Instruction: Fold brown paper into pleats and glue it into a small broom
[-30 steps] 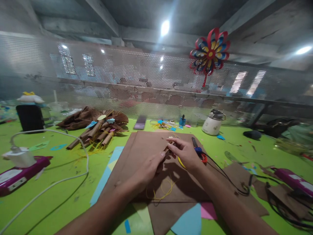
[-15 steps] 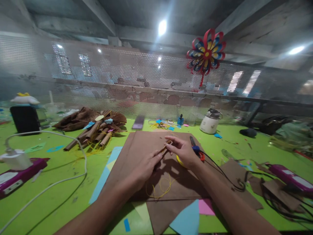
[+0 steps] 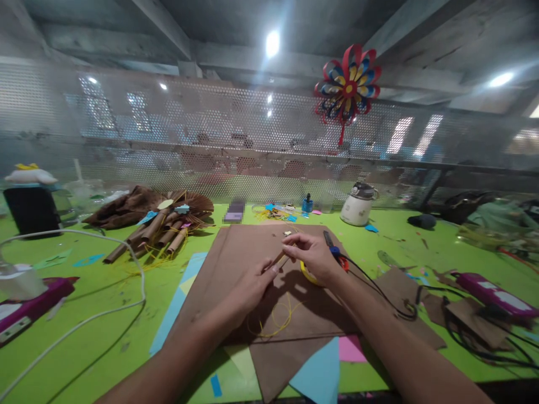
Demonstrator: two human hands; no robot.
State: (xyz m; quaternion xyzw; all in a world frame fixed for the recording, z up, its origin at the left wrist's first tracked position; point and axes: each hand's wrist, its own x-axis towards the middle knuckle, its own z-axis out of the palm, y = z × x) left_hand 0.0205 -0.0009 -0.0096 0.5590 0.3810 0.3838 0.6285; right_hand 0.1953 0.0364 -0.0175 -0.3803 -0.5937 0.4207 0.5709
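Observation:
Over the brown cardboard sheet, my left hand is closed around a narrow brown piece, which looks like rolled or folded paper. The fingertips of my right hand pinch its upper end; what exactly lies between them is too small to make out. Loops of yellow string lie on the cardboard below my hands. A yellow ring-shaped object, probably a tape roll, is partly hidden behind my right wrist. Just beyond it rests a black tool with a blue part and a cord.
Brown paper rolls with yellow strings lie at the left, near a white cable and a purple power strip. A white kettle-like jug and a blue bottle stand behind. Another purple power strip and black cords are at right.
My right fingers have closed in more and tilted down at the end of the brown piece. The whole view has shifted slightly; my left hand keeps its hold.

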